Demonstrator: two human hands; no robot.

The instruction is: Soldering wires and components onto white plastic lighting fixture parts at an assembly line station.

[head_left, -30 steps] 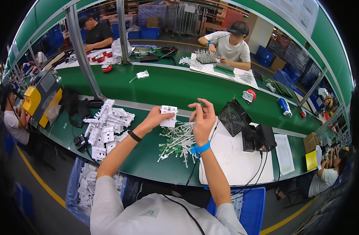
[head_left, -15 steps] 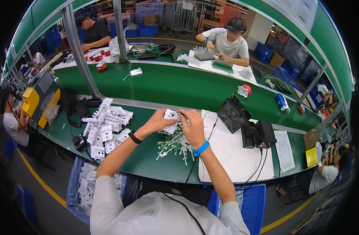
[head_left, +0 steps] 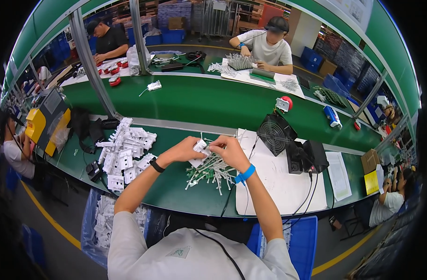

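My left hand (head_left: 185,150) is closed round a white plastic housing (head_left: 200,146), held tilted above the bench. My right hand (head_left: 230,152) reaches in from the right, thumb and fingertips pinched together against the housing's edge. Whatever lies in that pinch is too small to make out. Just below both hands lies a loose heap of white wire leads with small green boards (head_left: 212,173). A tall pile of similar white housings (head_left: 125,154) sits to the left of my left forearm.
On the right, a white sheet (head_left: 269,191) bears a black fan (head_left: 274,135) and a black box (head_left: 301,157) with cables. Papers (head_left: 339,175) lie beyond. A green conveyor belt (head_left: 199,103) runs behind, carrying several parts. Blue bins (head_left: 311,242) flank me; co-workers sit around.
The housing has turned and tilted in my left hand. Both hands are slightly lower, and my right fingers have come in to pinch at its edge.
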